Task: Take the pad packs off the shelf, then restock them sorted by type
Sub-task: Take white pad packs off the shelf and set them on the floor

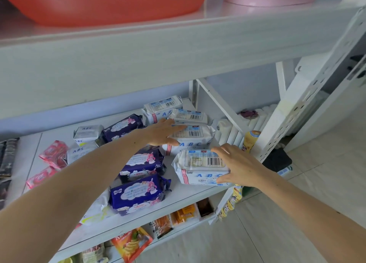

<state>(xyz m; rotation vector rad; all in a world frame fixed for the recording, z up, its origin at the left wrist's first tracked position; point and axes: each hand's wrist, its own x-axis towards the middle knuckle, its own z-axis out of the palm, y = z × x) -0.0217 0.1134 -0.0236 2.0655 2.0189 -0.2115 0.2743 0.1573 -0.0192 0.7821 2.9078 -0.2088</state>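
The right hand (pixel 235 165) grips a white ABC pack (pixel 200 167) by its end at the shelf (pixel 198 191) front; the left hand (pixel 164 132), fingers straight, presses another white pack (pixel 192 138) behind. Light, soft, slippery wrap: best held across the ends

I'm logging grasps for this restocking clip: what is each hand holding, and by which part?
Right hand grips the nearest white ABC pack by its right end. Left hand rests flat on the next ABC pack.
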